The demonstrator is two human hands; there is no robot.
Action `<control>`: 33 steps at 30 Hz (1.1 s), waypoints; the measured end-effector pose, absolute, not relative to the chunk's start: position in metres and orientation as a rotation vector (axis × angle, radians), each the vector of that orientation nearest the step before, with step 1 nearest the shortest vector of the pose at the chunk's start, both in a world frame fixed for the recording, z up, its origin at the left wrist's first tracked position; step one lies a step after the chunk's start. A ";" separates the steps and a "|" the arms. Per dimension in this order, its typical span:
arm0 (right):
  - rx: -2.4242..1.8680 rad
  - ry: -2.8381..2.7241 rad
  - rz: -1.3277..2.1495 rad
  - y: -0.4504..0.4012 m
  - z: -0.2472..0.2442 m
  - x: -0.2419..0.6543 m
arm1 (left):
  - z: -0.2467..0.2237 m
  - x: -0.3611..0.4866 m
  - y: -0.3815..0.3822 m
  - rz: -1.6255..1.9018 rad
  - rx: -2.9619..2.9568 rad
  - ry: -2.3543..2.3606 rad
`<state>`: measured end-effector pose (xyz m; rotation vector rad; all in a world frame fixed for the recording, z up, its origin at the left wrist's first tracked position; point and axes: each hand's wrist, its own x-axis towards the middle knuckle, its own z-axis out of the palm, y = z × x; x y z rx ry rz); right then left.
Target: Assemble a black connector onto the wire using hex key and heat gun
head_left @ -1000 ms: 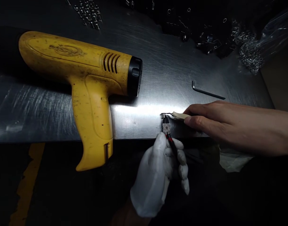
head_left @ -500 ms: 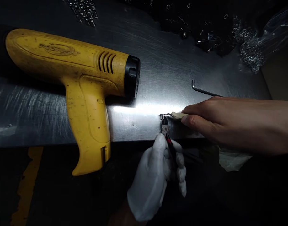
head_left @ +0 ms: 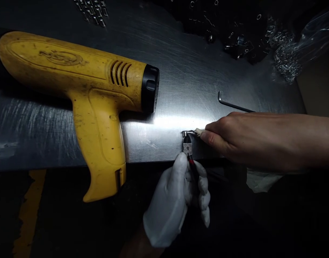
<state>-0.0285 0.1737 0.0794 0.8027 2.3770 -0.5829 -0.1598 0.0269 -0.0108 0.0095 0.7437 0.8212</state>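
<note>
My left hand (head_left: pixel 175 197), in a white glove, is wrapped round small pliers (head_left: pixel 188 147) with dark and red handles, their jaws pointing away over the metal table's front edge. At the jaw tips is a small shiny metal piece (head_left: pixel 184 133). From the right, my ungloved right hand (head_left: pixel 223 138) pinches a small cream-coloured piece (head_left: pixel 199 132), and a thin dark tip runs from it to the metal piece. Whether the tip is joined to the metal piece is too small to tell.
A yellow heat gun (head_left: pixel 100 100) lies on the metal table (head_left: pixel 175 64) at the left, handle over the front edge. A hex key (head_left: pixel 234 105) lies behind my right hand. Small metal parts (head_left: pixel 288 62) lie at the back right, others (head_left: pixel 93 10) at the back left.
Both hands, with the pliers and the cream-coloured piece, have shifted slightly left in view. Their grips look the same. The heat gun also appears a little farther left.
</note>
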 end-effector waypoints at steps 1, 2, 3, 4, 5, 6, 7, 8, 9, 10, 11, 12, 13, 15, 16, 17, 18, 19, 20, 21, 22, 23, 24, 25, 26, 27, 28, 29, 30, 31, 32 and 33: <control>0.803 2.380 -0.582 0.174 0.078 -0.028 | -0.010 -0.161 0.028 0.814 0.003 0.739; 0.819 2.370 -0.591 0.174 0.077 -0.029 | -0.010 -0.161 0.028 0.807 -0.004 0.735; 0.846 2.353 -0.604 0.174 0.077 -0.030 | -0.009 -0.162 0.029 0.802 -0.012 0.736; 0.876 2.332 -0.618 0.174 0.077 -0.031 | -0.009 -0.162 0.030 0.796 -0.021 0.738; 0.903 2.316 -0.628 0.173 0.076 -0.032 | -0.009 -0.161 0.031 0.794 -0.029 0.745; 0.925 2.310 -0.629 0.173 0.076 -0.033 | -0.009 -0.161 0.031 0.794 -0.035 0.749; 0.941 2.310 -0.623 0.172 0.075 -0.033 | -0.009 -0.160 0.031 0.794 -0.039 0.748; 0.947 2.314 -0.617 0.171 0.074 -0.033 | -0.009 -0.160 0.031 0.794 -0.042 0.745; 0.955 2.312 -0.615 0.170 0.073 -0.033 | -0.009 -0.159 0.031 0.796 -0.044 0.740; 0.978 2.301 -0.619 0.169 0.072 -0.032 | -0.009 -0.158 0.031 0.799 -0.046 0.738; 1.005 2.287 -0.626 0.168 0.072 -0.032 | -0.009 -0.157 0.031 0.805 -0.051 0.738; 1.036 2.273 -0.638 0.166 0.072 -0.031 | -0.009 -0.157 0.031 0.813 -0.061 0.736; 1.072 2.263 -0.652 0.164 0.072 -0.030 | -0.010 -0.156 0.031 0.823 -0.077 0.729; 1.164 2.233 -0.670 0.161 0.074 -0.030 | -0.013 -0.156 0.030 0.838 -0.118 0.681; 1.204 2.209 -0.680 0.159 0.076 -0.030 | -0.016 -0.156 0.030 0.842 -0.139 0.643; 1.240 2.186 -0.691 0.158 0.077 -0.030 | -0.019 -0.156 0.029 0.843 -0.158 0.602; 1.267 2.171 -0.696 0.158 0.078 -0.030 | -0.022 -0.156 0.028 0.843 -0.176 0.563; 1.281 2.165 -0.699 0.157 0.079 -0.030 | -0.025 -0.156 0.027 0.846 -0.192 0.527; 1.282 2.168 -0.710 0.157 0.080 -0.029 | -0.027 -0.156 0.026 0.852 -0.210 0.493; 1.279 2.176 -0.724 0.156 0.080 -0.029 | -0.029 -0.156 0.025 0.858 -0.230 0.459; 1.274 2.190 -0.731 0.156 0.080 -0.028 | -0.031 -0.156 0.024 0.863 -0.249 0.427; 1.271 2.216 -0.713 0.155 0.079 -0.027 | -0.032 -0.156 0.022 0.872 -0.269 0.399; 1.268 2.252 -0.669 0.154 0.077 -0.027 | -0.033 -0.157 0.021 0.879 -0.286 0.375; 1.266 2.298 -0.609 0.152 0.075 -0.026 | -0.034 -0.157 0.020 0.884 -0.302 0.357; 1.262 2.348 -0.537 0.149 0.073 -0.025 | -0.034 -0.157 0.020 0.884 -0.318 0.341; 1.260 2.393 -0.462 0.147 0.070 -0.024 | -0.035 -0.157 0.019 0.883 -0.333 0.329; 1.247 2.439 -0.393 0.144 0.067 -0.022 | -0.035 -0.157 0.019 0.880 -0.343 0.317; 1.211 2.490 -0.327 0.141 0.064 -0.020 | -0.035 -0.157 0.019 0.877 -0.347 0.310; 1.151 2.549 -0.256 0.138 0.061 -0.018 | -0.036 -0.157 0.019 0.877 -0.347 0.309; 1.078 2.617 -0.167 0.136 0.058 -0.015 | -0.036 -0.157 0.019 0.879 -0.343 0.316; 0.997 2.686 -0.072 0.134 0.055 -0.013 | -0.037 -0.157 0.019 0.884 -0.339 0.327; 0.923 2.741 0.009 0.132 0.054 -0.011 | -0.037 -0.157 0.018 0.887 -0.339 0.340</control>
